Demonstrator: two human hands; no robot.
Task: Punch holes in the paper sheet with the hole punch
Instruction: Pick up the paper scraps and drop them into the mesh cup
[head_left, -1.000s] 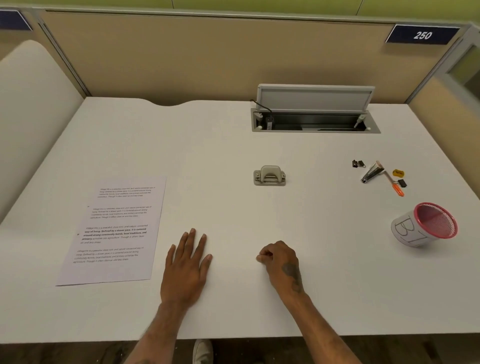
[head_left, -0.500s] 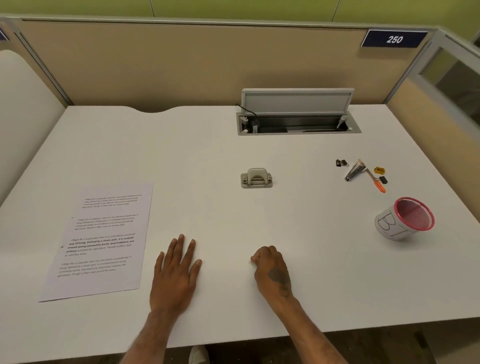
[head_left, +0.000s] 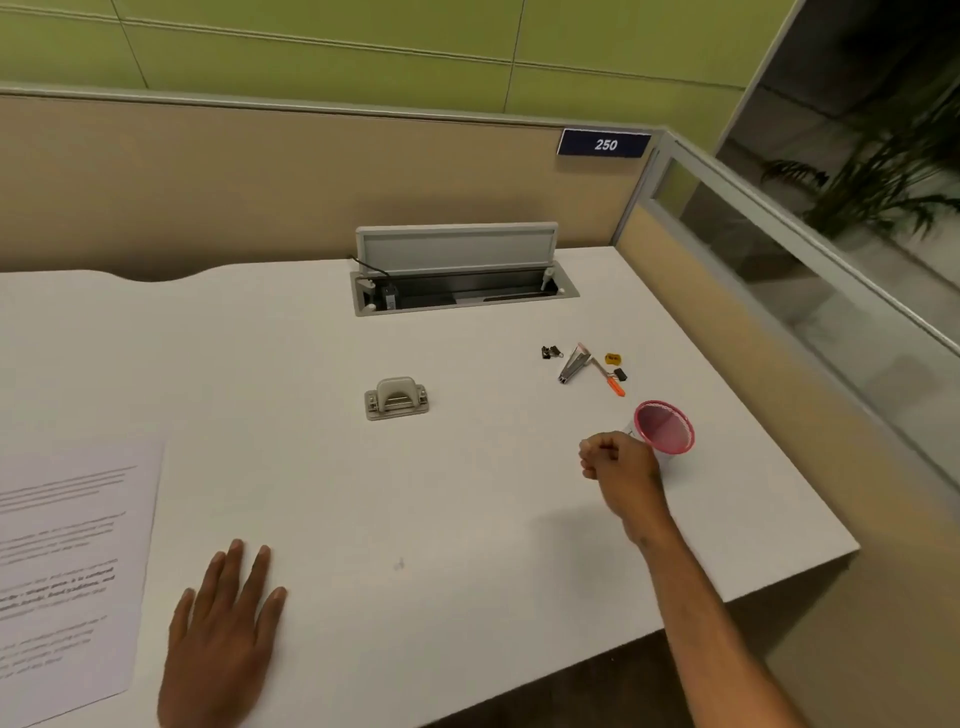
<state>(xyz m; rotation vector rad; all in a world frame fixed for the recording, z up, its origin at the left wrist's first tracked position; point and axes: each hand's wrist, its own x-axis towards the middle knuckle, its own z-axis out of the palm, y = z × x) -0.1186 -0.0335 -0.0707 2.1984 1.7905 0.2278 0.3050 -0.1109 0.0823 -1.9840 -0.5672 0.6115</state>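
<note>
On tabletop (head_left: 467, 493): one hole punch (head_left: 396, 399), one paper sheet (head_left: 67, 545), one pink mesh cup (head_left: 667, 431), one orange-handled tool (head_left: 614, 385), one yellow piece (head_left: 613, 358). Two hands: left hand (head_left: 223, 639), right hand (head_left: 621, 467).

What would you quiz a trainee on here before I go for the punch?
1. True or false: the hole punch stands on bare desk, apart from the paper sheet.
2. The left hand: A) grips the punch; B) lies flat on the desk beside the sheet; C) pinches the sheet's corner.
3. Fill in: the right hand, fingers curled and holding nothing, is right by the pink mesh ____.

Key: 1 true; 2 B; 3 cup.
</note>
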